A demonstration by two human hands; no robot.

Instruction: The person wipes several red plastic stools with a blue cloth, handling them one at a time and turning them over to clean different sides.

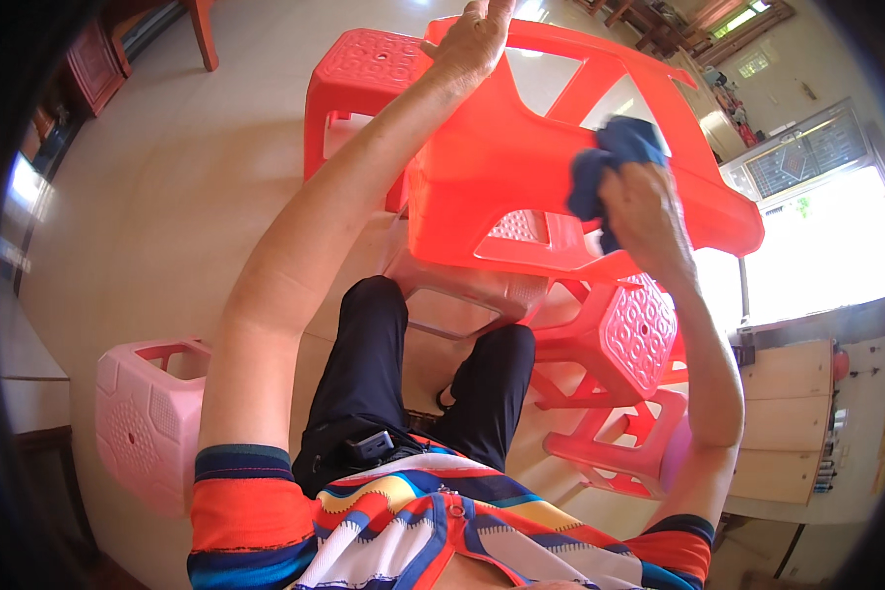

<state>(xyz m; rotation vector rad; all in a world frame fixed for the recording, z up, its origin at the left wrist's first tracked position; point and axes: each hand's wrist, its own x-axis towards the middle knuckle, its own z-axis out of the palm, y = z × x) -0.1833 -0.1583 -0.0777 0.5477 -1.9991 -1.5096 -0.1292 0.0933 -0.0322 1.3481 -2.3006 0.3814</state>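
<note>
A large red plastic piece of furniture (501, 177), perhaps a chair, lies tipped in front of me. Several openings cut through its sides. My left hand (476, 37) holds its far edge, with the fingertips cut off by the top of the picture. In my right hand (645, 206) is a bunched dark blue cloth (630, 144), pressed to or just over the red surface and blurred by motion. Beneath the red piece, a translucent brownish plastic stool (472, 287) stands before my knees and seems to bear it.
A red stool (372, 59) stands at the far left of the big piece. To the right are a tilted red stool (641, 332) and another red stool (605, 450). A pink stool (140, 435) lies by my left elbow. Wooden furniture (99, 63) lines the upper left.
</note>
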